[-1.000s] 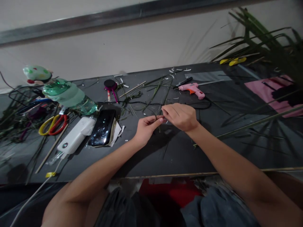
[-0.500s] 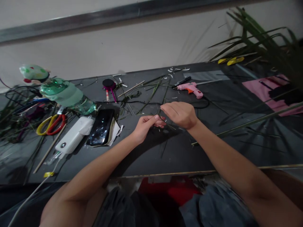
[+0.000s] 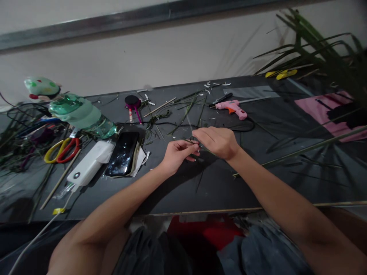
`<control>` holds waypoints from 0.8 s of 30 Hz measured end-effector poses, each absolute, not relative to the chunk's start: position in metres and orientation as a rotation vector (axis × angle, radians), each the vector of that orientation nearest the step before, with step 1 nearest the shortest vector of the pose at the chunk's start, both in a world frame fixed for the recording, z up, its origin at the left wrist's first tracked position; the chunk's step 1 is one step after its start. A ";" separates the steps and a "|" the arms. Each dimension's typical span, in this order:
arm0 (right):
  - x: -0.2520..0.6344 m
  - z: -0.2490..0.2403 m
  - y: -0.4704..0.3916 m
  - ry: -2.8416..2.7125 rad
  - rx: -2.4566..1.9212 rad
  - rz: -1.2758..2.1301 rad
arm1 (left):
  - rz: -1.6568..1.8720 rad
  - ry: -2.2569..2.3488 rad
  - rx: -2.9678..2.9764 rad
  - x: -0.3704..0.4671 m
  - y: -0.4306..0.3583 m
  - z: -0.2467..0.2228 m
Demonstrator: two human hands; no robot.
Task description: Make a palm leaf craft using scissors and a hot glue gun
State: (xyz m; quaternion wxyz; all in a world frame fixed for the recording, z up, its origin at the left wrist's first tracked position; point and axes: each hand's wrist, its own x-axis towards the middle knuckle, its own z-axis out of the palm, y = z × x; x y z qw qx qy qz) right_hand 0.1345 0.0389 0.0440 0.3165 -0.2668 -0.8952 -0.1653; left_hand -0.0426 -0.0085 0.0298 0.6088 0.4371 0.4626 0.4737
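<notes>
Over the middle of the dark table, my left hand (image 3: 177, 153) pinches a thin green leaf strip (image 3: 210, 152) between thumb and fingers. Right beside it, my right hand (image 3: 219, 141) is bent over with its back up and its fingers pressed together at the same strip; its fingertips are mostly hidden. A thin pale line shows just above the fingers. Behind the hands lie loose green leaf strips (image 3: 187, 110), and a pink glue gun (image 3: 233, 109) rests beyond my right hand.
Left on the table (image 3: 177, 198) are a phone (image 3: 122, 154), white power bank (image 3: 87, 165), red-yellow scissors (image 3: 67, 150), wooden stick (image 3: 59, 182) and green bottle (image 3: 82, 114). Purple-handled item (image 3: 133, 104) stands behind. Pink sheet (image 3: 315, 105), long stem (image 3: 309, 147) and leaves (image 3: 329, 49) lie right.
My fingers have shifted slightly around the strip, my left thumb a little lower and further right. A thin pale line now shows above them.
</notes>
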 end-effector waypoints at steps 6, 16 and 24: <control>0.140 0.041 0.050 -2.307 -0.902 -0.349 | 1.290 1.142 1.096 -0.050 0.001 0.026; 0.177 0.037 0.094 -2.181 -1.060 -0.219 | 1.381 1.275 1.391 -0.061 0.009 0.027; 0.166 0.033 0.088 -1.955 -1.263 0.116 | 1.366 1.305 1.389 -0.063 0.013 0.025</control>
